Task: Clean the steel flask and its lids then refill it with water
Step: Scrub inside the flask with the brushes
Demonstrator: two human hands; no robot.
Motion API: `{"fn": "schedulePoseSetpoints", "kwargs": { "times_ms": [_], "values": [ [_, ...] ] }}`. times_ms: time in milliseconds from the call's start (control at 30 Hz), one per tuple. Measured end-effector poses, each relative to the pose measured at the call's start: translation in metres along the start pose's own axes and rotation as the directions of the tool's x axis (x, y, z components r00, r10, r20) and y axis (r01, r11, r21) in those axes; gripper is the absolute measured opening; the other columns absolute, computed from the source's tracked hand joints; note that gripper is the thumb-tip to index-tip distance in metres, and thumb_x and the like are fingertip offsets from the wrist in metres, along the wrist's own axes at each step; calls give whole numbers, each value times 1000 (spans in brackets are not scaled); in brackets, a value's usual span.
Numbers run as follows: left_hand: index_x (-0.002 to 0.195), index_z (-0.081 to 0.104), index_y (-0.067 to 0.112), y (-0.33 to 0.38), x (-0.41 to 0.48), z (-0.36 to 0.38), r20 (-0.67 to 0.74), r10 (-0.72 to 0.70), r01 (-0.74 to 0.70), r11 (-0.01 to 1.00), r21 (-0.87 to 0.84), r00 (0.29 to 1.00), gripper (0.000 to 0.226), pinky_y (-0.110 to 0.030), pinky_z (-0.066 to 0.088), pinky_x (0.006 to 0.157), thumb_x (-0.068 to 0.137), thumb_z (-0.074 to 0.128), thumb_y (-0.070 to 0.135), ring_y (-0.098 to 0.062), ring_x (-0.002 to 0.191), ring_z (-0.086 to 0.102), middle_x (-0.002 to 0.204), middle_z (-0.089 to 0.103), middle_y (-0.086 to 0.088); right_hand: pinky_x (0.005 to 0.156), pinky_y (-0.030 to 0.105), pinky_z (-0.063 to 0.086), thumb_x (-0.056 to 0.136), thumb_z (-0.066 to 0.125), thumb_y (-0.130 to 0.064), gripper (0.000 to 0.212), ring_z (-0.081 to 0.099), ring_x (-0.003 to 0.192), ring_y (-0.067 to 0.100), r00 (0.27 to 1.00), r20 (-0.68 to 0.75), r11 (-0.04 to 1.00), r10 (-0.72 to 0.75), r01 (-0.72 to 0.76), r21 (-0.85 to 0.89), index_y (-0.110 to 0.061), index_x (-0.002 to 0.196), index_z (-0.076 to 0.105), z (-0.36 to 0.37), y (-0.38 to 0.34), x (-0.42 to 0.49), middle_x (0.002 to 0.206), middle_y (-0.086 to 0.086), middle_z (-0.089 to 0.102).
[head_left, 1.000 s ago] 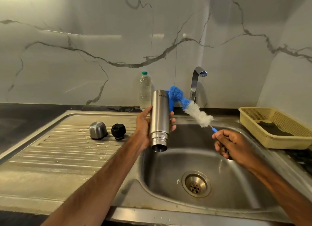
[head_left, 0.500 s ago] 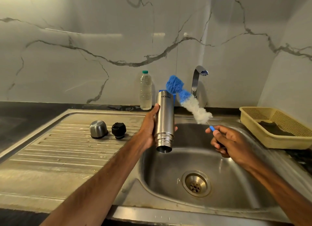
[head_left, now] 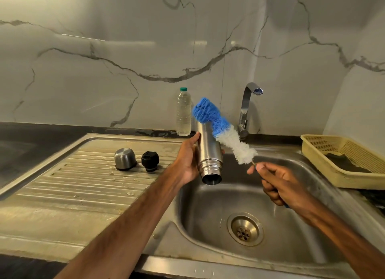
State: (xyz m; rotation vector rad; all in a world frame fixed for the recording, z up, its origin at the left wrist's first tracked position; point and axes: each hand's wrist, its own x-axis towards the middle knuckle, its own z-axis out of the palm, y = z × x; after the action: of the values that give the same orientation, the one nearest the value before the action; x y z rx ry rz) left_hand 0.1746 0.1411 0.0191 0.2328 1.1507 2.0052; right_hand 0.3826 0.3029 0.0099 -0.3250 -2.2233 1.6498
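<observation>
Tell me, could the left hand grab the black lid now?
Probably not yet: the left hand grips the steel flask. The black lid stands nearby on the drainboard with nothing between, so the way looks free once the flask is down.

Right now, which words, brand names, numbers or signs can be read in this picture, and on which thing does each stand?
No text can be read.
The steel flask shows no print on the side facing the camera.
The plastic water bottle has no label.
On the steel lid and the black lid, any marks are too small to tell.
The bottle brush bears none.
</observation>
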Motion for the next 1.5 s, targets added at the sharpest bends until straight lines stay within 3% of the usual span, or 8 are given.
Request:
{"fn": "schedulePoseSetpoints", "kwargs": {
  "times_ms": [100,233,467,767,1000,1200,1367,1500],
  "values": [
    [140,50,4,0,0,-1,9,9,-9,1000,-10,1000,65,-49,58,91,98,59,53,-39,101,69,128,65,-26,41,20,21,101,48,-35,29,26,46,9,999,-4,999,35,-35,29,-15,96,68,2,4,5,58,-1,36],
    [143,50,9,-3,5,-3,1,37,-37,999,-18,999,71,-56,52,102,89,69,51,-42,124,63,136,62,-25,38,18,19,105,45,-29,31,23,44,9,993,-40,993,114,-113,22,-10,90,63,5,-1,17,56,-3,34],
    [141,51,9,-8,15,-8,13,50,-49,997,-51,999,54,-62,44,110,100,54,44,-47,132,55,141,58,-28,38,22,25,105,44,-35,47,29,40,12,998,-59,990,14,-22,-140,-6,73,62,7,-3,22,47,-1,38],
    [107,65,9,4,4,-15,55,147,-145,988,-52,988,25,-36,63,69,102,52,30,-22,79,75,96,73,-11,47,20,27,101,47,-43,55,30,46,6,949,109,909,-297,316,-273,-11,57,41,14,20,1,51,-3,34],
    [123,61,9,1,-3,-4,98,135,-127,988,-85,986,31,-42,58,88,104,48,30,-25,94,74,103,76,-11,46,21,27,96,39,-56,62,31,43,6,942,66,889,-330,334,-314,-11,55,41,20,22,12,48,-2,36],
    [102,61,8,-4,-7,-1,165,152,-142,988,-67,975,29,-30,62,61,83,59,30,-18,70,74,80,75,-6,47,22,28,100,38,-49,56,33,45,8,908,97,821,-407,410,-398,-17,55,43,22,24,14,49,-6,37],
    [138,56,6,-4,-5,5,124,111,-102,992,-75,986,45,-40,63,78,102,53,33,-25,97,72,121,70,-13,48,17,30,97,38,-53,54,38,43,8,926,3,854,-378,350,-386,-19,57,47,10,26,18,48,-5,42],
    [126,59,7,-5,-7,2,145,129,-122,991,-60,981,42,-39,63,75,91,60,30,-25,91,73,104,73,-11,47,17,30,100,37,-48,50,40,44,9,905,63,798,-420,402,-448,-26,56,45,13,28,14,50,-9,42]
  ]
}}
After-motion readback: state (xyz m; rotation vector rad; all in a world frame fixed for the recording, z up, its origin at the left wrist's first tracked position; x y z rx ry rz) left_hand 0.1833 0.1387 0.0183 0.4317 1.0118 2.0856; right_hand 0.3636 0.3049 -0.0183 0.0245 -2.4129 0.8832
